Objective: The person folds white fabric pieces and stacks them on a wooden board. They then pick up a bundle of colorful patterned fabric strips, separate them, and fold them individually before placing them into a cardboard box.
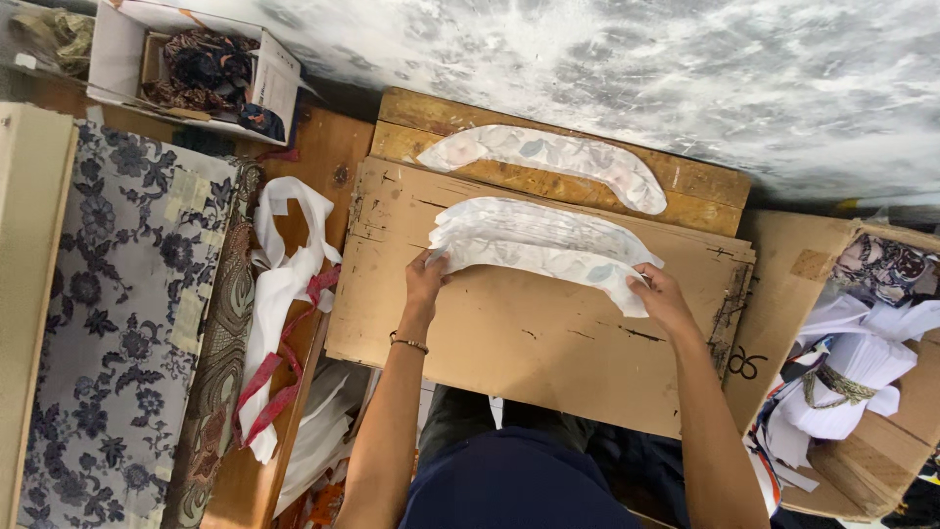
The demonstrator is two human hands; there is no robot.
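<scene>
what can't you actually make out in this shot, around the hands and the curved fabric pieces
- Head view: how many curved pieces are in the stack; the layers overlap.
- Left hand and right hand: fingers tucked at the stack's ends, so the grip underneath is hidden.
- Cardboard sheet: its near edge is covered by the person's arms and lap.
- Box at right: cut off by the frame edge.
- Open box at top left: its dark contents are too small to identify.

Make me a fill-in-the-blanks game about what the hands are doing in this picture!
1. Both hands hold the ends of a stack of curved fabric pieces lying on a sheet of ____.
2. The bracelet is on the ____ wrist.
3. Beyond the stack, ____ more curved piece lies alone on the wooden board.
4. The flowered cloth lies on the person's ____ side.

Missing words: cardboard, left, one, left.
</scene>
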